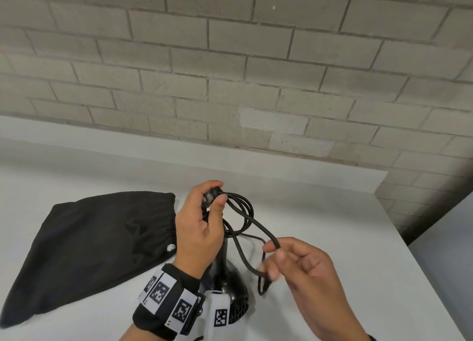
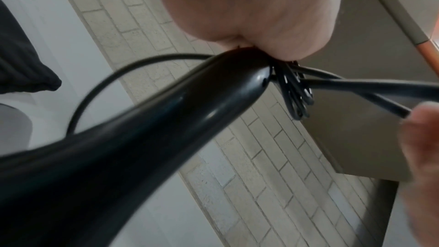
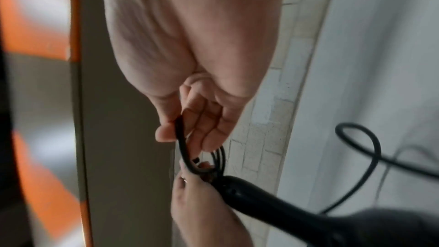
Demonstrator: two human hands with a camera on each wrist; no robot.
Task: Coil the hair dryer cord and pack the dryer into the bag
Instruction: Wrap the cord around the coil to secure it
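Being pinched between thumb and fingertip of the right hand [image 1: 304, 266], nearest the camera, a loop of the thin black rubber cord [image 1: 258, 225] is being drawn out; it could slip if tugged. Beyond, the glossy black plastic hair dryer [image 1: 230, 284] is being stood on the white bench [image 1: 332, 212], its handle top and gathered coils being clenched in the left hand [image 1: 202, 225]; loosening there could be spilling them. The black cloth drawstring bag [image 1: 89, 243] is lying alongside, unopened.

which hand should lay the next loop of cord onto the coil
Right. The right hand already pinches the free cord beside the coil, while the left hand is occupied gripping the gathered loops at the end of the dryer handle.
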